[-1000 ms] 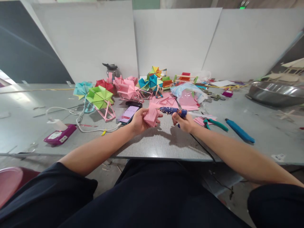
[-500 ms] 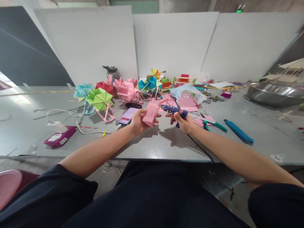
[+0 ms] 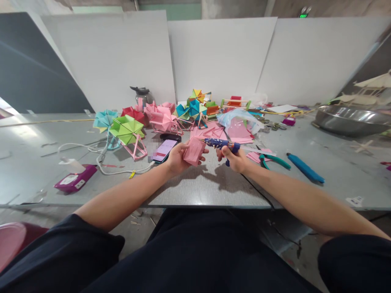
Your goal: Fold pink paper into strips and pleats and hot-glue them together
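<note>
- Two bare hands are working close together above the near part of the grey table, at 12 o'clock from the person.
- The left hand is holding a folded pink paper piece; its fingers are curling around the piece from below and the thumb is pressing on the side.
- The right hand is gripping a blue glue gun, fingers wrapped tight on the handle, and the nozzle is pointing to 9 o'clock, touching or almost touching the top edge of the pink piece. I cannot tell which.
- A thin black cord is running from the gun down over the table edge.
- Green-handled pliers and a blue tool are lying at 3 o'clock of the right hand; a phone is lying just beside the left hand at 10 o'clock.
- Farther, at 11 to 12 o'clock, many finished paper wheels on stands are standing, among them a green one and a pink one.
- Loose pink sheets are waiting in a plastic bag at 1 o'clock.
- Judging from this, several models are done, and the pink piece seems to be in the gluing stage, not yet joined to a stand.
</note>
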{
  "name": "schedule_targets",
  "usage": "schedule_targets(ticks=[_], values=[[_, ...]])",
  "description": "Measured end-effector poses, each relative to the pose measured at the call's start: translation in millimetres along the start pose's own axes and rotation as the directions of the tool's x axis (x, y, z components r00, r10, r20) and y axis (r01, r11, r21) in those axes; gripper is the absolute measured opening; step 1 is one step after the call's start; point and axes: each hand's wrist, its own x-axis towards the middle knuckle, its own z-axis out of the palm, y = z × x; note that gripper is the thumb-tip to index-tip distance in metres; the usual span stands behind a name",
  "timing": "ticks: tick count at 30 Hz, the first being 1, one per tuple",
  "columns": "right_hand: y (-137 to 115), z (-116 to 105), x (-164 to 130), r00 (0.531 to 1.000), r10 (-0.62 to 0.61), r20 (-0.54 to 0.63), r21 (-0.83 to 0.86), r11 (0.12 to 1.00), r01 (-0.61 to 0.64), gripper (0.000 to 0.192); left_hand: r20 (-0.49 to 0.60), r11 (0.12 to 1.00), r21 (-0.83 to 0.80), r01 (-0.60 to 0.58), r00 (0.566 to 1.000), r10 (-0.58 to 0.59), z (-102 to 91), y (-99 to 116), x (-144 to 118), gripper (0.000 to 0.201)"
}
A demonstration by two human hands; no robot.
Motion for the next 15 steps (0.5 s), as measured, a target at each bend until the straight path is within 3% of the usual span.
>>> schedule_targets(ticks=[15], values=[[5.7, 0.8, 0.1, 0.995, 0.05, -0.082, -0.039, 0.998, -0.054, 0.084, -0.083, 0.983, -0.184, 0.027, 0.996, -0.043, 2.6, 6.4, -0.4, 0.061]])
